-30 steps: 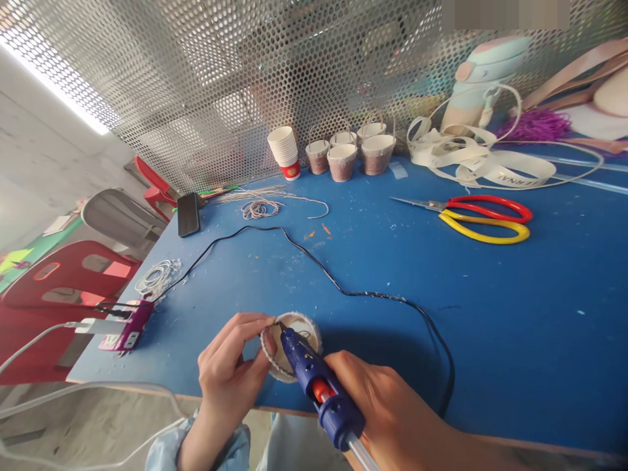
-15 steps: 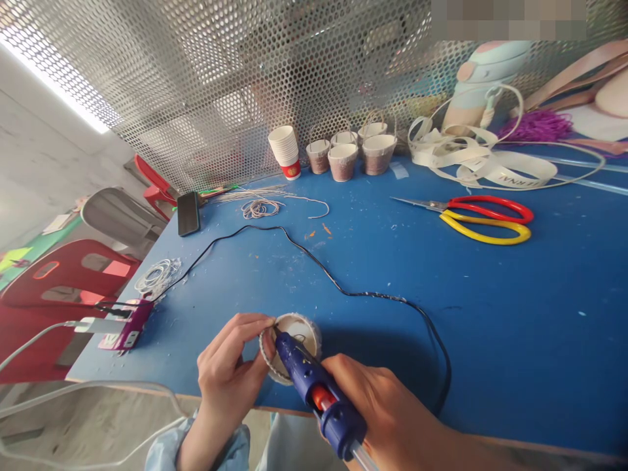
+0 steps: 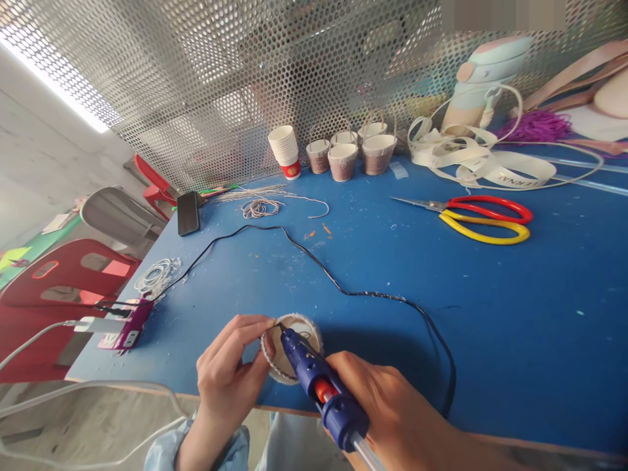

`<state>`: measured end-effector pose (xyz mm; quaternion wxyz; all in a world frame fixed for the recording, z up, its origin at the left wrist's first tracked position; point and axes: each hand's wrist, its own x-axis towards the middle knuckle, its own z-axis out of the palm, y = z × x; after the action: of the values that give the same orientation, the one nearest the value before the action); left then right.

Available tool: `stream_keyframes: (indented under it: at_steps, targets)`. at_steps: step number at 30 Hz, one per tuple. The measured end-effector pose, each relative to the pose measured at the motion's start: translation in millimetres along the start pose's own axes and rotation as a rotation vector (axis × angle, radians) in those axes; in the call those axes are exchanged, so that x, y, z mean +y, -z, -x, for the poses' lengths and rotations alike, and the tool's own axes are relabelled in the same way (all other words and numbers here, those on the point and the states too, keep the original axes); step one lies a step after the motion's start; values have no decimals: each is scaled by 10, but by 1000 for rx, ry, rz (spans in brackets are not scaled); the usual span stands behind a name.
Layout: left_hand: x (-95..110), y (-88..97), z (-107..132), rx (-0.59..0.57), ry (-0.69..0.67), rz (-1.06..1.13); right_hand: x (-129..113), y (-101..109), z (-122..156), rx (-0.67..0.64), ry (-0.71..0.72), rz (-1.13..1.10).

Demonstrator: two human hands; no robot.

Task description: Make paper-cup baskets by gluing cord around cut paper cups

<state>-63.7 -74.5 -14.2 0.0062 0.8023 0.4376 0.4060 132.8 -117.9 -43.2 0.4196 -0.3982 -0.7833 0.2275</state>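
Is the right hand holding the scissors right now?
No, the right hand grips the blue glue gun, while the scissors lie apart on the table.

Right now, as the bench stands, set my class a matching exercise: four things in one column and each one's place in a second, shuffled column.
Things:
1 glue gun
2 small cup
3 scissors
4 stack of paper cups

Places:
a by the perforated screen
b in the right hand
c flat on the table, to the right
d rim pinched by the left hand

Pairs: 1-b, 2-d, 3-c, 4-a
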Motion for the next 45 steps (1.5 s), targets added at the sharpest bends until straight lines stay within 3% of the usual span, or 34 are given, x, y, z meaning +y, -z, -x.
stream_keyframes:
  at_steps: [9,16,21,31,41,45]
  targets:
    - [16,8,-22,17,-21,-3,-13,59,6,-32,-31,-93]
    - [8,-9,-20,27,-3,-11,-71,249,18,-157,-161,-96]
    - [2,-11,-24,20,2,-14,-61,239,-38,-90,-170,-118]
    - [-4,-37,-45,35,12,-4,-118,279,-186,-186,-377,-105]
    - [-13,-39,-42,30,43,-55,-143,349,-261,-129,-212,-50]
    - [4,-25,-65,22,32,-53,-139,373,-266,-137,-209,-62]
